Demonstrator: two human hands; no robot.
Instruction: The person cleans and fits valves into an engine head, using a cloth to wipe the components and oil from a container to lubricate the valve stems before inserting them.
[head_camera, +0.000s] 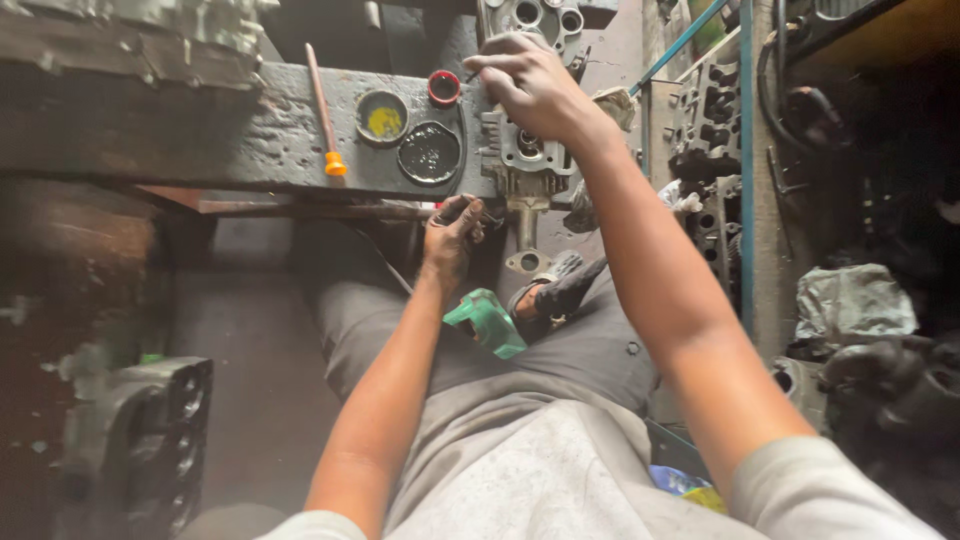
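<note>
Resting on a grey metal casting (525, 150) at the near edge of a dark bench (200, 130), the right hand (530, 85) has its fingers pinched together around something thin; what it is cannot be made out. The casting stands on end, with round bores in its face and a stem below it. The left hand (452, 235) hangs just below the bench edge, fingers curled around a small dark object too blurred to name. On the bench beside the casting lie a small red cap (444, 87), a round tin of black paste (430, 152), a tin of yellow paste (383, 118) and a thin rod with an orange tip (324, 105). A green tool (487, 322) rests on the person's lap.
</note>
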